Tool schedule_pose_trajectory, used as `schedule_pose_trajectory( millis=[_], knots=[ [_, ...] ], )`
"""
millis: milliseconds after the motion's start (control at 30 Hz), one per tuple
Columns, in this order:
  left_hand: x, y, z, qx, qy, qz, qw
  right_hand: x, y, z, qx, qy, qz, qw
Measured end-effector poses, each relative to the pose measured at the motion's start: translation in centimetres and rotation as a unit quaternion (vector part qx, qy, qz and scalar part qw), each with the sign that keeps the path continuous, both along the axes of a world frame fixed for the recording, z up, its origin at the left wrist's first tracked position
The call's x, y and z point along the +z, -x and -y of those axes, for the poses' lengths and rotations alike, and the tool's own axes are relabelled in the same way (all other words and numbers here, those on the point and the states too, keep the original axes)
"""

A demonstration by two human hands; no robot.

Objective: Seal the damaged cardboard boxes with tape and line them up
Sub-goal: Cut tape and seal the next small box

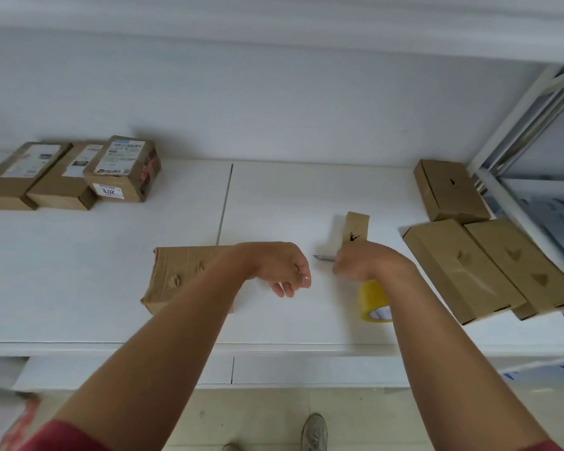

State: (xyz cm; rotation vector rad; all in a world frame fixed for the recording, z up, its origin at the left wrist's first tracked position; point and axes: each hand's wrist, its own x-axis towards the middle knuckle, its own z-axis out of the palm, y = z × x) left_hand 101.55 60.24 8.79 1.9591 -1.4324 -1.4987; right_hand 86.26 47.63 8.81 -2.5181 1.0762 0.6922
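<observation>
Bright, even, diffuse indoor light | soft short shadows beside boxes [446,193] along far edge of white table [274,196] | small glint at left hand [282,270] | mild softness overall, motion smear near bottom-left corner | strong wide-angle bowing at edges, shelving frame [515,131] leaning right.

Eight cardboard boxes lie on the white table [274,196]: three labelled boxes [69,174] at the far left, one dented box [179,275] in the middle, one small box [356,227] standing up, and three plain boxes [469,252] at the right. There is one roll of yellow tape [373,301] and one knife blade [323,258]. Two hands and one shoe [314,432] are in view.
</observation>
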Motion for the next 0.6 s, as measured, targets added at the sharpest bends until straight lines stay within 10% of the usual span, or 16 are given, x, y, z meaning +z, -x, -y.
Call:
schedule_pose_trajectory(
  millis=[500, 600],
  knots=[
    [-1.1, -0.8, -1.0, 0.024, 0.017, -0.001, 1.000, -3.9, -0.8, 3.7, 0.029, 0.103, -0.079, 0.991],
    [-1.2, -0.8, -1.1, 0.023, 0.036, 0.008, 0.999, -4.1, -0.5, 4.5, 0.015, 0.080, 0.021, 0.996]
  ],
)
